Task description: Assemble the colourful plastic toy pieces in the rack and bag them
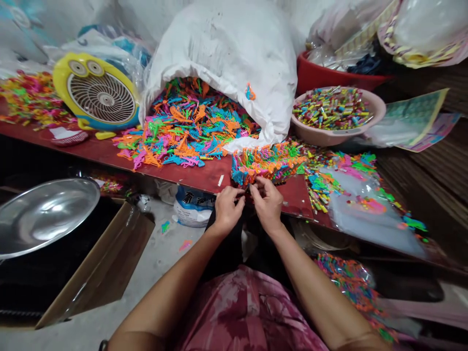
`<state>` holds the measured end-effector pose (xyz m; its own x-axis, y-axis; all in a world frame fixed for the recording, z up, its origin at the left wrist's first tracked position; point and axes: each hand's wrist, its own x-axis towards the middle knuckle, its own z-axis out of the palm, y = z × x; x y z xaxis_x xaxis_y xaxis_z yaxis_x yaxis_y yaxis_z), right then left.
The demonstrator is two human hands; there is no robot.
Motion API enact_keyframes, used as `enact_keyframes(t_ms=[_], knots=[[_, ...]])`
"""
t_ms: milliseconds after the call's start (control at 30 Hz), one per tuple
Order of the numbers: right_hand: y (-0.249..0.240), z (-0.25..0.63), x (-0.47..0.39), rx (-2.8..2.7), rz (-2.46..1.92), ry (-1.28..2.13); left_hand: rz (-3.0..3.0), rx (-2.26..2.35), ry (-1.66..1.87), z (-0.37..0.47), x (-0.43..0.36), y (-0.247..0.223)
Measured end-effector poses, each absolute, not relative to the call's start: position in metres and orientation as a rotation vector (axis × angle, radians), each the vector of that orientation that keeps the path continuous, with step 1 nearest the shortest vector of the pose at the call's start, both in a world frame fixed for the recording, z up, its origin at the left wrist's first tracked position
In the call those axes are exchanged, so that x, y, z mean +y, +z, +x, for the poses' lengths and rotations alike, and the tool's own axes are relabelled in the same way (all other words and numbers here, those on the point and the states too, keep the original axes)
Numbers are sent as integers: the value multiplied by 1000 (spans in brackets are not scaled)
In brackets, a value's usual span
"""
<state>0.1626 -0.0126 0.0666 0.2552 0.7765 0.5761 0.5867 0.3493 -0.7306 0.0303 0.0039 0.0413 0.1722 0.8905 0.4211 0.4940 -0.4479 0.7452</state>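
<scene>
My left hand and my right hand meet at the front edge of the red table. Fingertips of both are pinched close together; whatever lies between them is too small and dark to make out. Just beyond the fingers stands a block of small coloured plastic pieces, lined up in rows with orange ones along the top. Behind it, a heap of loose plastic toy pieces in orange, blue, pink and green spills from a large white sack.
A yellow fan stands at left, above a metal bowl by a cardboard box. At right are a pink basin of small wrapped pieces, a red basin and clear plastic bags. A blue-and-white bag sits under the table.
</scene>
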Motion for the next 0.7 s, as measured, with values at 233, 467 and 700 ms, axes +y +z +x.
enact_keyframes(t_ms=[233,467,700], knots=[[67,157,-9,-1435,-1422,131,1993,1236,1168,24,6,42],[80,164,-12,-1497,-1471,70,1778,1319,1272,26,12,43],[81,167,-13,-1544,-1496,37,1879,1464,1061,28,24,52]])
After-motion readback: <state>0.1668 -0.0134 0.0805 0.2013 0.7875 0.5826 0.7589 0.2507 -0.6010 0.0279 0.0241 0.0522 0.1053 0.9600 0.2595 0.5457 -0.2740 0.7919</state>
